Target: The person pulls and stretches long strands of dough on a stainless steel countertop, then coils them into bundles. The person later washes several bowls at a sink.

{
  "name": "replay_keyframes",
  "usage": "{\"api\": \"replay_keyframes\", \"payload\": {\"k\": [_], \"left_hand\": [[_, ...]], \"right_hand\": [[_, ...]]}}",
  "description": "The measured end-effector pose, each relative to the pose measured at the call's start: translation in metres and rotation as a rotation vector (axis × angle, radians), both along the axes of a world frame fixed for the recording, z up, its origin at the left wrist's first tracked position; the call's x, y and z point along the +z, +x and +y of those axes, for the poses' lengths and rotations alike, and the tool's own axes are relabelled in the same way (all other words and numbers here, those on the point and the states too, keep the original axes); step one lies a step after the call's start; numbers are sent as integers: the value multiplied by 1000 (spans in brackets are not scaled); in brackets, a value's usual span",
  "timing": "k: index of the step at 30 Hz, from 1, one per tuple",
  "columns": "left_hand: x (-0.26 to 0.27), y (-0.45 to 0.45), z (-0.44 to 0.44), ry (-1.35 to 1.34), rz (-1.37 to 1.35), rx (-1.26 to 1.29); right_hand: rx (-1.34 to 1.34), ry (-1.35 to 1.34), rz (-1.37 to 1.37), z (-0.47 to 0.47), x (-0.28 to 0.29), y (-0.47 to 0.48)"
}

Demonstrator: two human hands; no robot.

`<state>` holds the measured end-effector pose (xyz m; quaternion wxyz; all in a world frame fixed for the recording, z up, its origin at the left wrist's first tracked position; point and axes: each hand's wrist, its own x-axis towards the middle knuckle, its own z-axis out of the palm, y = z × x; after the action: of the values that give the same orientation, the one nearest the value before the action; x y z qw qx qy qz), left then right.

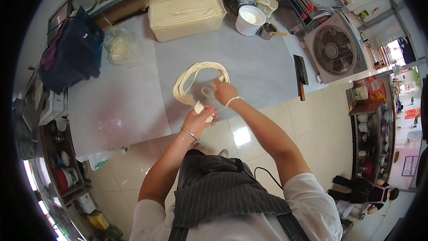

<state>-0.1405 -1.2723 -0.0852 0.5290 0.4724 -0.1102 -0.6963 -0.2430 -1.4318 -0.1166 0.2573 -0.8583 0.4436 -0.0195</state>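
Observation:
A looped bundle of long dough strands [183,79] lies in an open ring on the grey table sheet [127,107]. Its left end runs to my left hand [198,119], whose fingers are closed around a thick, folded end of dough. My right hand [224,92] is at the ring's right side, with a thin strand looping beside its fingers and another passing around the wrist. Its fingertips are partly hidden, but they appear to pinch the dough. Behind the ring stands a plastic tub [187,28] filled with rows of dough strips.
A cleaver [301,70] lies at the table's right edge, near a box fan [334,47]. A white bucket of powder [249,20] and a metal cup [267,30] stand at the back. Plastic-wrapped dough [120,47] and dark cloth [72,53] are left. A person [367,190] stands far right.

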Motion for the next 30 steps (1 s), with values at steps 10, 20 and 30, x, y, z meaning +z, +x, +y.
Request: {"api": "replay_keyframes", "payload": {"k": [10, 20, 30], "left_hand": [[-16, -14, -29, -31, -623, -151], [22, 31, -85, -75, -119, 31], [8, 97, -34, -96, 92, 32]], "right_hand": [[-104, 54, 51, 11, -7, 9], [396, -64, 191, 26, -50, -37], [40, 725, -467, 29, 62, -31]]}}
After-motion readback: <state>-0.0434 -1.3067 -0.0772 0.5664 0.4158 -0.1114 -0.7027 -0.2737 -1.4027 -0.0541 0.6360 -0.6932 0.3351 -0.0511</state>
